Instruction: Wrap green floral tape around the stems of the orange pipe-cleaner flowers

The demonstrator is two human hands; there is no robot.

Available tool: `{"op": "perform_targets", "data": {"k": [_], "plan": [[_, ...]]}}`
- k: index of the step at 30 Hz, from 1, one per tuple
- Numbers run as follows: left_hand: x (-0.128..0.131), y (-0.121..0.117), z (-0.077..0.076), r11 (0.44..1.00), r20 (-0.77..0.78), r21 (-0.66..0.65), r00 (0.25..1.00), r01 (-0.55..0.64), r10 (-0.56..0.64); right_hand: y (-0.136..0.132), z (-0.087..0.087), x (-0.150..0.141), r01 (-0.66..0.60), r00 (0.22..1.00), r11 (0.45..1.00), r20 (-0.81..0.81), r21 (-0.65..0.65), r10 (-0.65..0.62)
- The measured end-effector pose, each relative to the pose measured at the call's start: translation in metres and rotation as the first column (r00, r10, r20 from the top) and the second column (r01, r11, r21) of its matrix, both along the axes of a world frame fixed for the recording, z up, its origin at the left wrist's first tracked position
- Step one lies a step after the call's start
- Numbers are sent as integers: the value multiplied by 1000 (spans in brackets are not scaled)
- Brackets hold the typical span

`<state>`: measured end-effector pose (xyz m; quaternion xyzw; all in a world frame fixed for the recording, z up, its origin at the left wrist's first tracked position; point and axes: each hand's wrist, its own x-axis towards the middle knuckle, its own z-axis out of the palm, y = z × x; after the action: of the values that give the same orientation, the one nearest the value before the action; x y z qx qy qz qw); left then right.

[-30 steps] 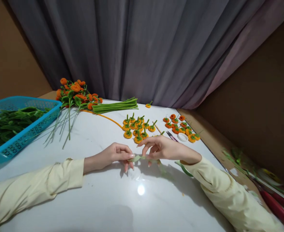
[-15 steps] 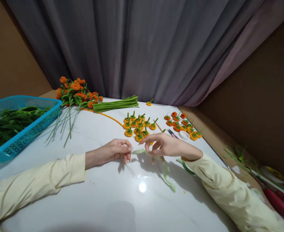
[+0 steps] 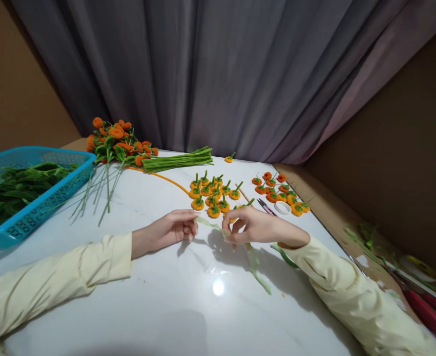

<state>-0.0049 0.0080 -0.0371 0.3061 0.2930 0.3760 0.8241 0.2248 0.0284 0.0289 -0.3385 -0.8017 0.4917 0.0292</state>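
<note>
A thin pale green strip of floral tape [image 3: 211,225] runs between my two hands above the white table. Thumb and forefinger of my left hand [image 3: 173,228] pinch one end of it. My right hand [image 3: 253,226] pinches the strip further along, and its loose tail hangs down onto the table below. Just beyond my right hand stand several yellow-orange flower heads [image 3: 214,211] with short green stems, one partly hidden by the hand. Under my right wrist a green roll [image 3: 287,258] shows in part.
At the left is a blue basket [image 3: 50,198] of green leaves. Behind lie orange flowers [image 3: 116,132] and a bundle of green stems [image 3: 178,160]. Right of centre are orange flower heads [image 3: 271,183], small scissors [image 3: 265,206] and a white ring [image 3: 282,207]. A grey curtain [image 3: 218,74] hangs behind.
My left hand has shifted slightly up and left, and its grip now shows thumb and forefinger pinching the tape's end. The tape stretches a little straighter between my hands.
</note>
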Motion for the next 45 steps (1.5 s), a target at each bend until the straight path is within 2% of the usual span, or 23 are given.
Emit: {"op": "perform_targets", "data": {"k": [5,8,10,13,15,17,18,20,21,23,25,27,29,32,37,42,45], "plan": [[-1,1,-4,998,35,-22,998,-51,52,-1,0,-4,67,998,995,-8,68,-66],[-2,3,-5,995,32,-52,996,-84,86,-4,-1,-7,76,997,965,-52,251,-65],[-4,5,-2,994,1,-54,995,-100,100,-8,-2,-8,51,998,915,-63,399,-28],[-8,9,10,994,-109,60,989,-94,100,-17,-3,-9,3,1000,847,-6,531,1],[-13,10,27,968,-217,241,969,-68,122,-23,0,-9,-17,999,829,35,559,-3],[-20,11,52,878,-351,478,919,8,182,-26,6,-7,-9,999,824,35,567,-13],[-23,11,68,792,-408,606,886,82,221,-26,12,-7,23,999,825,5,564,-31],[-28,15,104,637,-495,728,836,251,237,-23,26,-7,148,987,839,-126,524,-95],[-29,17,122,558,-579,733,787,389,213,-21,33,-7,215,969,853,-214,476,-125],[-27,24,155,404,-770,615,627,678,120,-15,47,-10,272,913,906,-385,323,-136],[-21,32,179,321,-853,510,518,798,68,-9,56,-14,220,855,965,-505,147,-118],[-13,39,191,267,-884,464,458,844,88,-5,58,-19,161,816,987,-561,-14,-140],[-7,43,192,240,-895,446,429,862,124,-3,55,-24,144,805,982,-563,-123,-188],[-2,44,186,226,-888,458,429,860,168,-2,50,-29,169,799,969,-551,-178,-241],[-2,40,179,197,-811,577,526,793,257,-1,47,-35,234,789,955,-539,-181,-295],[-2,39,175,186,-784,590,503,786,363,2,44,-35,305,806,945,-496,-117,-322],[0,37,175,188,-764,602,492,776,417,6,39,-36,286,792,946,-517,-153,-323]]}}
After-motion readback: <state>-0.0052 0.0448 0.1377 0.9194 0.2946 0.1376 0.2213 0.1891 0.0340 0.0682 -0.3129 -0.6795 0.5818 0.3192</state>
